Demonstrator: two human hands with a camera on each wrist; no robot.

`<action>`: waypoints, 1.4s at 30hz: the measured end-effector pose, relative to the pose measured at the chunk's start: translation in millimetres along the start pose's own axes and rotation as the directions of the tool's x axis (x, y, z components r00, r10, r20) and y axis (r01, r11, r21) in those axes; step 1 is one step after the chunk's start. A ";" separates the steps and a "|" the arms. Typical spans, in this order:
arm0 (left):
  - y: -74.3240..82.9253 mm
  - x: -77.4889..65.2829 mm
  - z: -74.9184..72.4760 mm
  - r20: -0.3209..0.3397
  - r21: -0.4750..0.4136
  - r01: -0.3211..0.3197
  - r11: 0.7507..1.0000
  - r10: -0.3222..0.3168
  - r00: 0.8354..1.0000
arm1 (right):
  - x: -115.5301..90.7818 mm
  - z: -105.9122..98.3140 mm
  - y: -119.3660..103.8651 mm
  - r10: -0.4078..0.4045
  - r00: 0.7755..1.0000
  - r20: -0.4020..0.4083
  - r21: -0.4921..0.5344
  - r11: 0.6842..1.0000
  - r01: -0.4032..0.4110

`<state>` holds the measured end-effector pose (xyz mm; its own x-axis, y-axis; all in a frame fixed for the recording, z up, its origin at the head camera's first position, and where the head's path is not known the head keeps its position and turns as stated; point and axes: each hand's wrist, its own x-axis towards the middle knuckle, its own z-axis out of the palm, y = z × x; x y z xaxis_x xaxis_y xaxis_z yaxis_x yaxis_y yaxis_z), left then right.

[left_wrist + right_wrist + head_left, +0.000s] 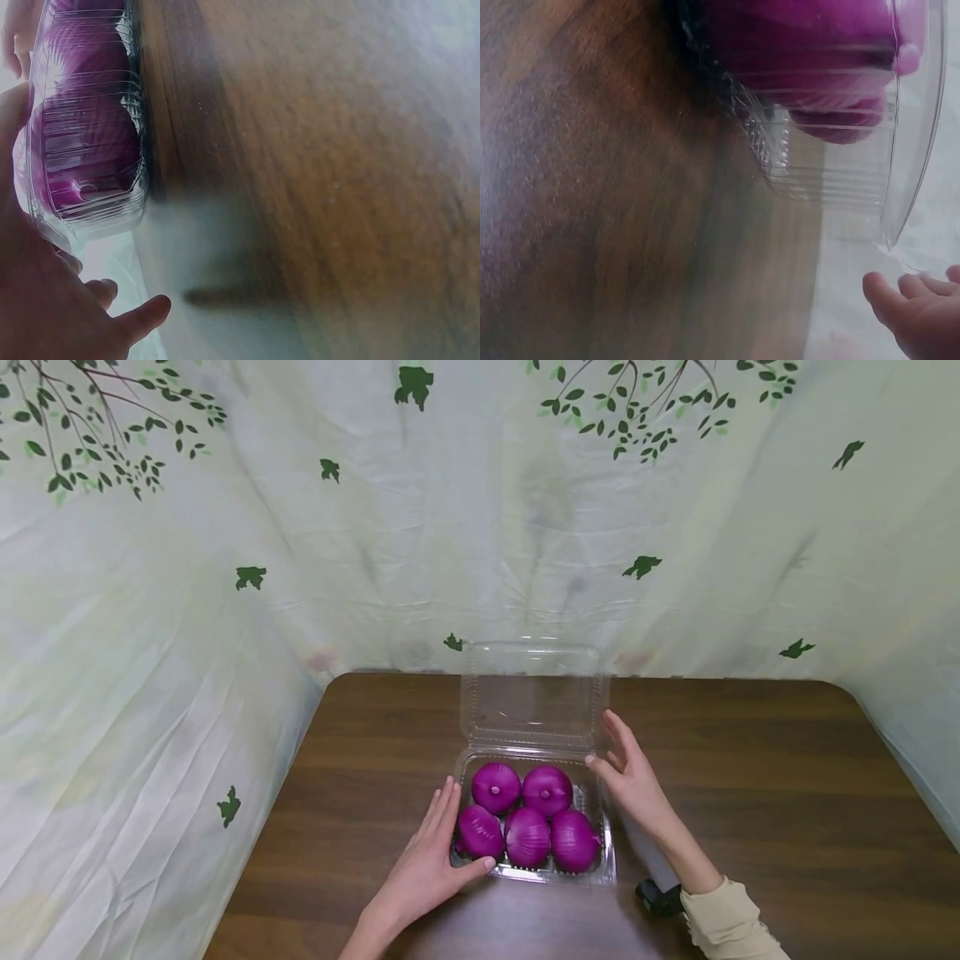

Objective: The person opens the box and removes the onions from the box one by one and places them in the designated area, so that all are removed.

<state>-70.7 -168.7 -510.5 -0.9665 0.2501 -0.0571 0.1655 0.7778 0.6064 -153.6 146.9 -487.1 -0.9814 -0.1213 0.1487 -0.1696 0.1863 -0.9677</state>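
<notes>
Backdrop: pale cloth [480,527] printed with green leaves, spanning your far side from 10 to 2 o'clock. Surface: brown wood-grain table [765,802].

Item 1: clear plastic container [558,877], on the table ahead of you, with its hinged lid [534,702] raised at 12 o'clock.

Item 2: five purple onions [527,838] inside it, at 10 and 1 o'clock in the far row, and 8:30, 7 and 4 in the near row. Only your head view gives the full count.

Item 3: your left hand [431,862], at the container's 8 o'clock; fingers straight along the wall, thumb at the near rim. Your left wrist view adds the ribbed side wall and separated fingertips [156,307].

Item 4: your right hand [633,779], at 2 o'clock, fingers apart beside the hinge corner, clamped on nothing; you cannot tell whether they touch. Your right wrist view adds an onion's stem knob [907,60] at rim height.

Item 5: light sleeve [727,920] on your right arm, visible in the head view alone.
</notes>
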 end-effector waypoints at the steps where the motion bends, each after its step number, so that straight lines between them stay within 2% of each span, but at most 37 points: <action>1: 0.3 0.0 -0.1 0.004 -0.001 0.002 1.000 -0.002 1.000 | 0.0 -0.5 1.1 0.008 1.000 0.000 0.007 1.000 -0.008; 6: 1.1 0.2 0.0 -0.007 -0.002 -0.010 1.000 0.010 1.000 | -2.1 -2.0 5.4 0.062 0.998 0.021 0.037 0.997 -0.063; 11: 1.7 0.9 0.3 -0.013 -0.001 -0.016 1.000 0.016 1.000 | -4.4 -2.9 9.1 0.142 0.990 0.027 -0.019 0.990 -0.141; 22: 1.6 0.2 0.3 -0.012 0.007 -0.009 1.000 0.009 1.000 | -11.0 -6.6 14.4 0.142 0.990 0.021 -0.041 0.989 -0.141; 26: 1.4 -2.1 1.3 -0.023 0.011 -0.003 1.000 0.003 1.000 | -16.2 -8.2 13.6 0.106 0.994 0.003 -0.074 0.992 -0.105; 32: 2.1 -2.8 3.4 -0.049 0.016 0.000 1.000 0.001 0.999 | -27.6 -11.3 7.9 -0.005 1.000 -0.009 -0.143 0.990 0.003; 37: 3.4 -2.8 5.4 -0.052 0.023 0.006 1.000 -0.005 0.999 | -40.0 -9.2 1.2 -0.114 0.993 -0.020 -0.215 0.971 0.107; 42: 5.5 -3.4 6.5 -0.049 0.024 0.020 0.999 -0.019 0.999 | -56.1 -4.1 -4.4 -0.145 0.989 0.021 -0.305 0.941 0.144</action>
<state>-65.3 -161.6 -512.2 -0.9779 0.2069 -0.0301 0.1505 0.7966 0.5855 -98.2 156.9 -490.4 -0.9444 -0.1675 0.2829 -0.3287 0.4554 -0.8274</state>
